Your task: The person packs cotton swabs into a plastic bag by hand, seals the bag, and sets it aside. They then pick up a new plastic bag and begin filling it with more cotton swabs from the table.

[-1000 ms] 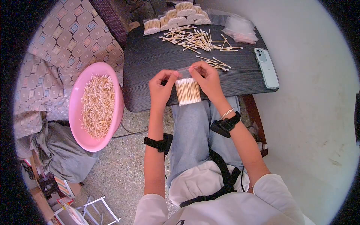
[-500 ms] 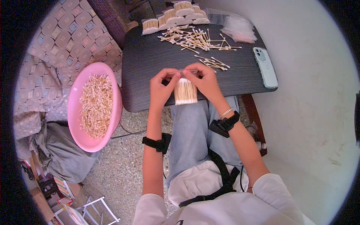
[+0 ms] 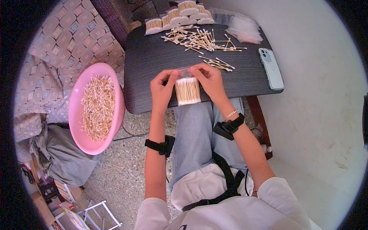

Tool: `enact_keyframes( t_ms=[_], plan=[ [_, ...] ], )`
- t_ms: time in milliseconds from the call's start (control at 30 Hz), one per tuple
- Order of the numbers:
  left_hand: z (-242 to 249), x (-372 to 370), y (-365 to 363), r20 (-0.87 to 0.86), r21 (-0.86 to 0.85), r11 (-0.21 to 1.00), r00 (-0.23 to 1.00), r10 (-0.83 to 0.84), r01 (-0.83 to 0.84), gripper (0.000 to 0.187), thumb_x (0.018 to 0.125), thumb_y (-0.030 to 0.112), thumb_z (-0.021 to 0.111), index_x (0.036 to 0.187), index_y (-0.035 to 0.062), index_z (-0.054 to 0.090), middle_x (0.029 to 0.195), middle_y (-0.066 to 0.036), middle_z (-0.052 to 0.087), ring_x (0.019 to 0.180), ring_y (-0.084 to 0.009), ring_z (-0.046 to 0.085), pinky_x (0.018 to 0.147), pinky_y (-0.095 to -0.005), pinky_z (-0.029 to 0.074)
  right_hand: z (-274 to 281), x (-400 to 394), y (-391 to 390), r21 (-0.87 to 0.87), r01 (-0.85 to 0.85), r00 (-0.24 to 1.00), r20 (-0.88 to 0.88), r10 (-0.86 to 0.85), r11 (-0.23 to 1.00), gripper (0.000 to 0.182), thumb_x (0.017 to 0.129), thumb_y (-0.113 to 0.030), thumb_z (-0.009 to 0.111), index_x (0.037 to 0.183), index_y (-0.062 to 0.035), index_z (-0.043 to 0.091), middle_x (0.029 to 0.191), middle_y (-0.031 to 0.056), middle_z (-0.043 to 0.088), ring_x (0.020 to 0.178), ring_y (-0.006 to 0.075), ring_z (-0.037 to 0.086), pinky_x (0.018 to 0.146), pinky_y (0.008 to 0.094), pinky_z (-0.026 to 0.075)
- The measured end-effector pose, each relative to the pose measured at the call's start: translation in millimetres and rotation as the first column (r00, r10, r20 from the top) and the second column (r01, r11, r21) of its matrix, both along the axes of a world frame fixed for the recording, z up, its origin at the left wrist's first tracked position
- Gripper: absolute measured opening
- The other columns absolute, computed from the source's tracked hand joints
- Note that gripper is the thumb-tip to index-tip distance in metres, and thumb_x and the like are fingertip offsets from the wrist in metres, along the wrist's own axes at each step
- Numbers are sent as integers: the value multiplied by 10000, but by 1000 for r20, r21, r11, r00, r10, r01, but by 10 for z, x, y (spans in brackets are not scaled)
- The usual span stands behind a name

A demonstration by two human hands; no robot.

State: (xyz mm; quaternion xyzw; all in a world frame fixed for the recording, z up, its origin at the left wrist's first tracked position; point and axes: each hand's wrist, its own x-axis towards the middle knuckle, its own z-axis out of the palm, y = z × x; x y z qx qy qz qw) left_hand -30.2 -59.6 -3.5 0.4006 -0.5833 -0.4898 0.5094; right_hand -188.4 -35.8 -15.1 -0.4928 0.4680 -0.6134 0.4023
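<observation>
Both hands pinch an unlabelled bag of cotton swabs (image 3: 187, 91).

A home used for piecework: a patterned sofa cushion (image 3: 57, 46), speckled terrazzo floor (image 3: 126, 161), a small dark table (image 3: 153, 65) strewn with cotton swabs (image 3: 195, 38), a pink basin (image 3: 96, 109) full of more.

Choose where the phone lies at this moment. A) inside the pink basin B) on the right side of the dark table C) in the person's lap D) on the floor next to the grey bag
B: the phone lies flat near the right edge of the dark table, apart from both hands.
</observation>
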Motion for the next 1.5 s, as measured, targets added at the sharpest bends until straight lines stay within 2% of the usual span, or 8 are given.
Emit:
enact_keyframes(
  t_ms=[233,533,933,1133,1233,1333,1433,1500],
  plan=[
    [1,21,9,9,18,1000,1000,19,-19,207,875,162,592,886,-35,656,813,-58,670,738,-90,596,696,-218,461,-12,-20,1,-33,3,997,-76,-5,999,180,834,-175,629,879,-2,652,724,35,633,649,83,559,589,229,448],
    [5,5,22,-88,46,995,992,87,-83,190,862,156,618,879,-31,644,818,-70,665,729,-96,601,676,-218,472,107,-18,38,96,15,997,74,-22,995,162,857,-153,612,885,4,641,741,26,636,682,63,576,615,201,467],
    [-26,12,1,-123,40,996,989,80,-76,126,836,95,635,890,-19,633,830,-73,656,755,-114,625,648,-228,491,42,-29,27,10,23,993,112,-24,1000,67,902,-104,524,910,-38,527,762,-10,567,677,43,514,599,182,422],
    [-87,16,-42,-89,50,998,995,45,-41,119,856,100,612,893,-13,599,812,-45,638,741,-95,603,665,-219,475,22,-49,16,-16,27,997,78,-26,999,76,908,-116,522,899,-40,520,753,-14,555,670,35,504,605,181,419],
    [-112,15,-58,-151,33,999,988,26,-21,129,892,130,568,910,3,553,795,-31,613,723,-80,574,663,-212,458,29,-25,8,34,10,995,99,-13,999,85,870,-93,560,907,-18,549,775,14,571,688,74,541,610,208,437],
    [-102,8,-64,-138,-51,996,988,67,-74,147,926,166,514,945,20,506,788,-34,594,711,-73,552,647,-210,441,43,71,-14,-50,49,998,42,-47,998,231,836,-199,631,978,-25,578,740,24,590,671,73,549,609,209,441],
    [-116,22,-69,-146,-70,990,983,114,-125,158,942,182,485,975,28,471,789,-36,586,716,-73,539,649,-209,431,110,34,57,102,-90,942,-315,118,991,416,777,-315,691,1071,-43,578,717,44,618,657,95,580,608,228,459],
    [-128,26,-69,-175,-46,983,971,166,-176,172,944,191,480,989,26,458,788,-40,587,717,-76,540,649,-213,433,140,29,75,100,-95,907,-401,127,991,479,753,-357,703,1102,-58,567,714,55,628,652,113,595,601,241,465]
  ],
)
